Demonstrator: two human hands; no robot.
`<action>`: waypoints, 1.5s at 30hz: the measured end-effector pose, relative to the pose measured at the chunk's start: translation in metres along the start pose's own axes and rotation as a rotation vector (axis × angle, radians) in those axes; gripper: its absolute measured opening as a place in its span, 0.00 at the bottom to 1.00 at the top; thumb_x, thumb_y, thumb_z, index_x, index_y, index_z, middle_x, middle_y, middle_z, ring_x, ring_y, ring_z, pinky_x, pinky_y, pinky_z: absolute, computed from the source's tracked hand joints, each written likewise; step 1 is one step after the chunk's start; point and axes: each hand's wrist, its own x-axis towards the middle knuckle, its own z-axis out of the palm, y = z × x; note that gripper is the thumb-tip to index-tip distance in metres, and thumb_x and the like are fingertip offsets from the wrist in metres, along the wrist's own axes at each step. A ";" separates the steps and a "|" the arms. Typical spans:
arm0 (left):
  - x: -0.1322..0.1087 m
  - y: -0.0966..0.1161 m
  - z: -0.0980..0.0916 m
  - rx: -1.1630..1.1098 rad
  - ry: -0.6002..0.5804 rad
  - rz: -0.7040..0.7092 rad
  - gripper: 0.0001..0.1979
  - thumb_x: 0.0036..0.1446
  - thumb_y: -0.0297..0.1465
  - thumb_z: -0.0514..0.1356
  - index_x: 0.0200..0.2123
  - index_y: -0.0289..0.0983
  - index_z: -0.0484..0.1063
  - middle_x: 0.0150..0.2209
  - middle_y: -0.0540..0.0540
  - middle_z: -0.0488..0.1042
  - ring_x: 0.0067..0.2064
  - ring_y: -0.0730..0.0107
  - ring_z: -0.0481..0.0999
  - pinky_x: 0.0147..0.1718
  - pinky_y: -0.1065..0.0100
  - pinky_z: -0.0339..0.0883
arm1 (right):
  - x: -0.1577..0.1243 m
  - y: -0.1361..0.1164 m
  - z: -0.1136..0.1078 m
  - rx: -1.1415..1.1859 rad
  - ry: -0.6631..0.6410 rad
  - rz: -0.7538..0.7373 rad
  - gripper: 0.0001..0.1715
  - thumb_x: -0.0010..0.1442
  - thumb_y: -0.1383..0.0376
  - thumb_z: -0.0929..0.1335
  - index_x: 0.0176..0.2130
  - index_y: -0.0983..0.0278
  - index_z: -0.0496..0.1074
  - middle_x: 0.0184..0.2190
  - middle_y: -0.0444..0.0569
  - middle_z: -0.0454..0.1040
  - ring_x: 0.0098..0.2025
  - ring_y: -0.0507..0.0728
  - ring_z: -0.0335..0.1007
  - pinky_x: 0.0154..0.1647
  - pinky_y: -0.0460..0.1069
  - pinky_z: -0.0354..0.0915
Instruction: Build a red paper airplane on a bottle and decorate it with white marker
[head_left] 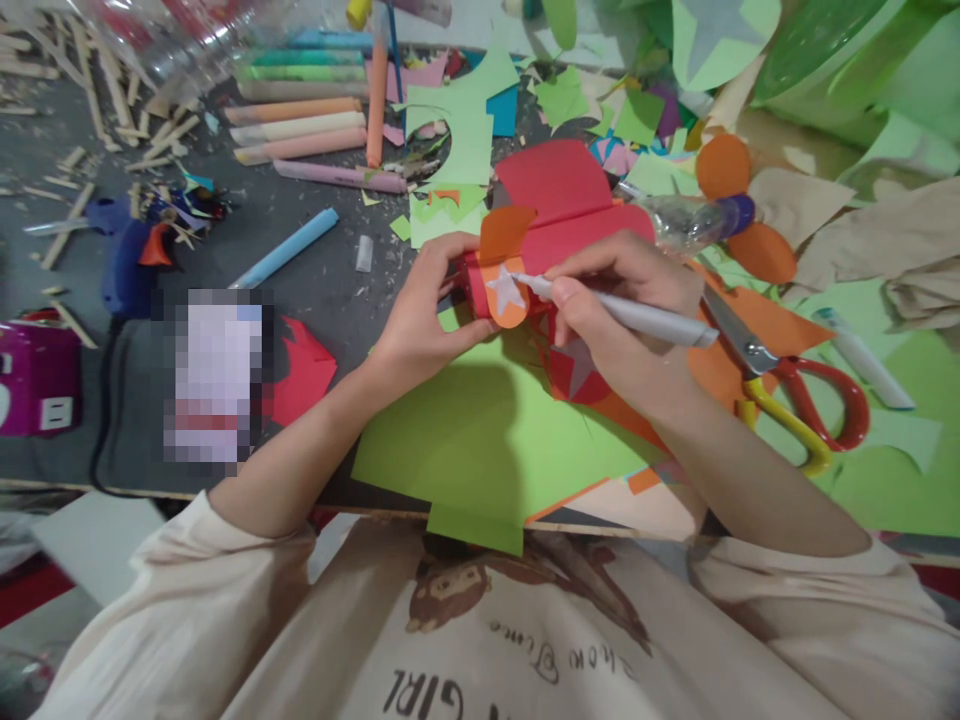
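Observation:
My left hand (431, 305) is closed around the end of a red paper craft (566, 185), its thumb below an orange paper tab (510, 312). On that tab is a silver-grey star (505, 290). My right hand (626, 290) grips a grey marker (645, 318), whose tip is at the star's right edge. A clear plastic bottle neck with a purple cap (739, 213) shows at the craft's right, between two orange paper discs (724, 166). Another grey star on red paper (574, 372) lies partly under my right hand. Green paper (442, 430) lies beneath.
Scissors (780, 370) lie right of my right wrist. Several markers (300, 130) lie at the back left, a blue marker (289, 245) nearer. A blue glue gun (127, 260), its cord, a blurred-out rectangle (217, 380) and a purple box (41, 375) are at left. Green paper scraps (457, 120) lie behind.

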 end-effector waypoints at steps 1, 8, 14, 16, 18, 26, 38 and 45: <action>0.000 0.000 0.000 -0.003 -0.001 -0.001 0.31 0.57 0.41 0.66 0.60 0.47 0.58 0.61 0.42 0.65 0.60 0.59 0.71 0.56 0.61 0.72 | 0.000 0.000 0.000 -0.005 0.001 0.000 0.07 0.64 0.61 0.70 0.32 0.56 0.73 0.20 0.39 0.71 0.19 0.49 0.68 0.19 0.47 0.63; 0.000 0.002 -0.001 0.004 0.013 0.003 0.31 0.55 0.38 0.66 0.59 0.45 0.59 0.61 0.41 0.66 0.60 0.58 0.71 0.55 0.61 0.72 | -0.001 0.001 0.000 -0.021 0.015 0.019 0.09 0.64 0.59 0.70 0.31 0.57 0.73 0.20 0.39 0.71 0.19 0.50 0.68 0.20 0.47 0.64; 0.000 0.002 -0.001 -0.005 0.021 -0.008 0.31 0.55 0.36 0.67 0.60 0.44 0.60 0.61 0.41 0.66 0.60 0.58 0.71 0.56 0.62 0.71 | -0.001 0.001 0.000 0.019 0.006 0.039 0.09 0.63 0.58 0.70 0.31 0.55 0.73 0.21 0.39 0.71 0.19 0.50 0.68 0.19 0.47 0.65; 0.000 0.002 -0.001 -0.017 0.020 -0.007 0.31 0.55 0.36 0.67 0.59 0.44 0.60 0.61 0.41 0.66 0.60 0.58 0.71 0.56 0.61 0.71 | -0.001 0.000 0.000 0.023 -0.002 0.047 0.09 0.63 0.58 0.70 0.31 0.56 0.73 0.20 0.39 0.70 0.19 0.50 0.68 0.19 0.47 0.65; 0.000 0.003 -0.001 -0.022 0.017 -0.007 0.31 0.54 0.35 0.67 0.59 0.44 0.60 0.60 0.41 0.66 0.60 0.58 0.72 0.56 0.61 0.72 | 0.000 0.000 0.000 0.028 0.005 0.048 0.11 0.63 0.57 0.70 0.30 0.57 0.73 0.19 0.39 0.70 0.18 0.50 0.67 0.19 0.47 0.64; 0.001 0.005 0.000 -0.010 0.029 -0.014 0.29 0.55 0.34 0.66 0.58 0.43 0.60 0.59 0.41 0.66 0.59 0.59 0.72 0.56 0.61 0.72 | -0.002 0.004 0.000 0.012 -0.017 0.022 0.09 0.64 0.57 0.69 0.32 0.57 0.75 0.22 0.40 0.74 0.21 0.50 0.70 0.22 0.48 0.66; 0.001 -0.003 0.000 0.001 0.011 0.035 0.30 0.57 0.43 0.66 0.59 0.45 0.59 0.60 0.40 0.65 0.60 0.58 0.71 0.56 0.60 0.72 | -0.002 0.002 0.001 -0.059 -0.107 -0.068 0.04 0.62 0.64 0.70 0.36 0.55 0.77 0.29 0.41 0.79 0.27 0.52 0.73 0.28 0.49 0.68; 0.001 0.000 0.000 -0.016 0.018 0.023 0.31 0.56 0.43 0.67 0.59 0.45 0.60 0.59 0.40 0.66 0.59 0.57 0.72 0.54 0.60 0.73 | -0.001 0.005 0.000 0.041 -0.052 -0.059 0.07 0.63 0.61 0.70 0.32 0.58 0.75 0.24 0.39 0.75 0.22 0.48 0.68 0.22 0.46 0.64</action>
